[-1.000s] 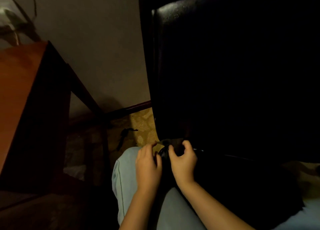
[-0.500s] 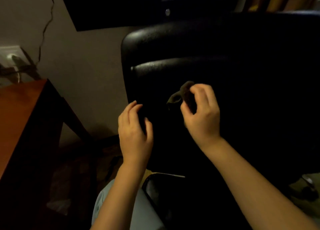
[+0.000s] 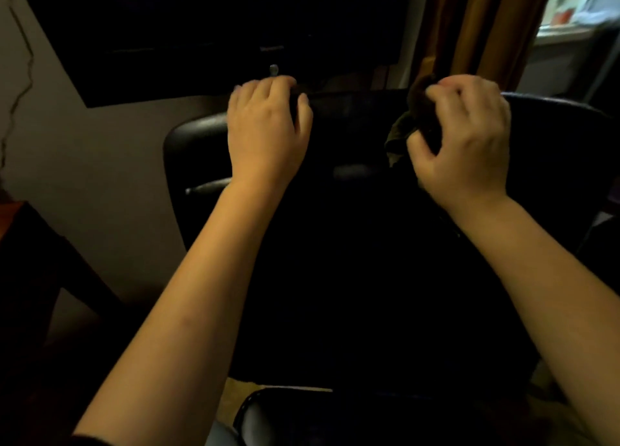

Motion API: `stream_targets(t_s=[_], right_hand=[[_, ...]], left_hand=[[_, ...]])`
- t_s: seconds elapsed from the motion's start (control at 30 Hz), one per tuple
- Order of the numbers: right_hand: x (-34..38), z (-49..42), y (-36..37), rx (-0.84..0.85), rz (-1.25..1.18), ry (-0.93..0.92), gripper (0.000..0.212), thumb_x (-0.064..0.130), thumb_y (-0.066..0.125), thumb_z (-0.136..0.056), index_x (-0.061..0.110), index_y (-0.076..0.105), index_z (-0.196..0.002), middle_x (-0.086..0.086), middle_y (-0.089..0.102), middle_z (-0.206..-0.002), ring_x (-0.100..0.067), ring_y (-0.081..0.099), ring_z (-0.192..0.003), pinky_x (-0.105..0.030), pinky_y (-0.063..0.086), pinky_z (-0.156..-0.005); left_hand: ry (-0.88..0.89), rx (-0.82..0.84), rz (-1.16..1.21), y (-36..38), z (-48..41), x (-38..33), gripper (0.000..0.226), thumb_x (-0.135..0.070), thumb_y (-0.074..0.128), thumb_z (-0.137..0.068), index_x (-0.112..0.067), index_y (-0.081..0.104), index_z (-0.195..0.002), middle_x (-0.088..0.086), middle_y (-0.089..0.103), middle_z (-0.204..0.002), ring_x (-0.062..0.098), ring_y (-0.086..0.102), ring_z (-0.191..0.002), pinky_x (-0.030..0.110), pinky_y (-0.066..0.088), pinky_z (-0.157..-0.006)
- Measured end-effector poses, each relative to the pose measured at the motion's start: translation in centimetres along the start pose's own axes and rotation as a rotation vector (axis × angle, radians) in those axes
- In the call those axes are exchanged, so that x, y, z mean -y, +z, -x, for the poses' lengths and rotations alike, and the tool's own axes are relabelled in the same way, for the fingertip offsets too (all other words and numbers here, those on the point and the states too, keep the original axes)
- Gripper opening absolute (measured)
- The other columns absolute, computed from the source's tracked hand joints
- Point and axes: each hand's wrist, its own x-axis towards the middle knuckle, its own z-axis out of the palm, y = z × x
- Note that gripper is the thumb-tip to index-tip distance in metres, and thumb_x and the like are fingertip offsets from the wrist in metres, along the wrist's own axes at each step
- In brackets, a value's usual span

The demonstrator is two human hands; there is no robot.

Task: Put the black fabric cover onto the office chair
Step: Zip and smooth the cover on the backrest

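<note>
The black office chair [image 3: 191, 143] stands right in front of me, its glossy backrest facing me and its top edge level with my hands. The black fabric cover [image 3: 362, 261] hangs down over the backrest between my arms, hard to tell from the dark chair. My left hand [image 3: 268, 130] grips the cover's upper edge at the left of the backrest top. My right hand [image 3: 466, 137] pinches a bunched fold of the cover at the right of the backrest top. Part of the chair seat [image 3: 268, 415] shows at the bottom.
A reddish wooden table [image 3: 20, 244] stands at the left against the pale wall. A dark wall-mounted panel [image 3: 201, 36] hangs behind the chair. Brown curtains [image 3: 476, 26] and a bright window [image 3: 577, 6] are at the upper right. Patterned carpet shows below the chair.
Both hands have risen from the chair's lower edge to the top of the backrest, drawing the cover up with them. They have spread apart, and my view has tilted upward.
</note>
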Motion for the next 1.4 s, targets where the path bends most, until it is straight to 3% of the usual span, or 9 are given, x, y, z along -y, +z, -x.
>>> stream_targets(t_s=[0.1, 0.4, 0.63, 1.0, 1.1, 1.17, 1.23, 1.3, 1.4], right_hand=[[-0.7, -0.7, 0.4, 0.020, -0.036, 0.056, 0.039, 0.028, 0.053, -0.087, 0.002, 0.058, -0.116, -0.018, 0.059, -0.113, -0.036, 0.054, -0.105, -0.050, 0.039, -0.101], [-1.6, -1.0, 0.8, 0.049, -0.024, 0.195, 0.037, 0.026, 0.053, -0.085, -0.001, 0.059, -0.109, -0.019, 0.062, -0.102, -0.036, 0.057, -0.099, -0.045, 0.040, -0.096], [-5.1, -3.7, -0.2, 0.174, 0.117, 0.323, 0.027, 0.027, 0.050, -0.084, 0.002, 0.059, -0.089, -0.013, 0.056, -0.076, -0.033, 0.056, -0.071, -0.037, 0.041, -0.063], [-12.0, -0.6, -6.5, 0.182, 0.404, 0.484, 0.032, 0.029, 0.051, -0.081, 0.002, 0.055, -0.097, -0.017, 0.060, -0.085, -0.035, 0.056, -0.077, -0.040, 0.041, -0.071], [-12.3, -0.1, -7.8, 0.185, 0.451, 0.547, 0.034, 0.030, 0.052, -0.081, 0.002, 0.056, -0.100, -0.017, 0.061, -0.088, -0.036, 0.058, -0.081, -0.042, 0.044, -0.074], [-11.9, -0.2, -8.4, 0.212, 0.480, 0.570, 0.035, 0.031, 0.053, -0.080, 0.003, 0.056, -0.100, -0.017, 0.061, -0.089, -0.036, 0.058, -0.082, -0.041, 0.043, -0.075], [-11.3, -0.2, -9.3, 0.245, 0.513, 0.581, 0.034, 0.032, 0.054, -0.080, 0.004, 0.055, -0.099, -0.016, 0.060, -0.089, -0.035, 0.057, -0.082, -0.041, 0.042, -0.075], [-11.1, 0.0, -10.5, 0.273, 0.533, 0.605, 0.034, 0.034, 0.053, -0.081, 0.004, 0.054, -0.099, -0.016, 0.060, -0.089, -0.034, 0.057, -0.082, -0.040, 0.042, -0.075], [-11.6, 0.0, -12.3, 0.336, 0.517, 0.647, 0.036, 0.037, 0.050, -0.082, 0.004, 0.054, -0.097, -0.015, 0.059, -0.089, -0.034, 0.057, -0.082, -0.039, 0.046, -0.074]], left_hand=[[0.027, -0.058, -0.078, 1.6, -0.3, -0.1, 0.037, -0.031, 0.037, -0.096, -0.006, 0.064, -0.090, 0.012, 0.064, -0.084, 0.034, 0.058, -0.082, 0.041, 0.039, -0.077], [-0.006, -0.006, -0.093, 2.7, -0.3, -0.9, 0.024, -0.024, 0.045, -0.094, -0.008, 0.060, -0.084, 0.010, 0.057, -0.079, 0.031, 0.052, -0.075, 0.039, 0.037, -0.077], [0.001, 0.164, 0.004, 5.0, -1.8, -3.8, 0.024, -0.023, 0.043, -0.090, -0.009, 0.062, -0.087, 0.009, 0.057, -0.081, 0.030, 0.052, -0.077, 0.039, 0.039, -0.078], [0.187, 0.483, 0.174, 10.4, -4.3, -14.0, 0.028, -0.028, 0.038, -0.091, -0.009, 0.060, -0.094, 0.011, 0.057, -0.088, 0.032, 0.051, -0.081, 0.039, 0.035, -0.082], [0.215, 0.591, 0.199, 10.8, -4.7, -15.9, 0.037, -0.029, 0.032, -0.093, -0.007, 0.060, -0.102, 0.013, 0.060, -0.098, 0.035, 0.056, -0.093, 0.044, 0.034, -0.097], [0.148, 0.701, 0.217, 10.3, -5.1, -17.2, 0.050, -0.032, 0.023, -0.096, -0.005, 0.057, -0.122, 0.017, 0.058, -0.124, 0.034, 0.051, -0.121, 0.046, 0.025, -0.112], [0.063, 0.833, 0.218, 9.5, -5.3, -18.6, 0.057, -0.033, 0.017, -0.101, -0.006, 0.032, -0.148, 0.014, 0.028, -0.156, 0.027, 0.022, -0.146, 0.041, 0.009, -0.119], [0.009, 0.923, 0.205, 8.6, -5.2, -20.0, 0.057, -0.032, 0.018, -0.104, -0.010, 0.005, -0.154, 0.007, 0.000, -0.163, 0.020, 0.000, -0.150, 0.037, 0.000, -0.120], [-0.014, 0.997, 0.172, 6.7, -5.2, -22.1, 0.059, -0.032, 0.021, -0.105, -0.010, -0.003, -0.154, 0.006, -0.007, -0.162, 0.019, -0.005, -0.150, 0.037, 0.001, -0.120]])
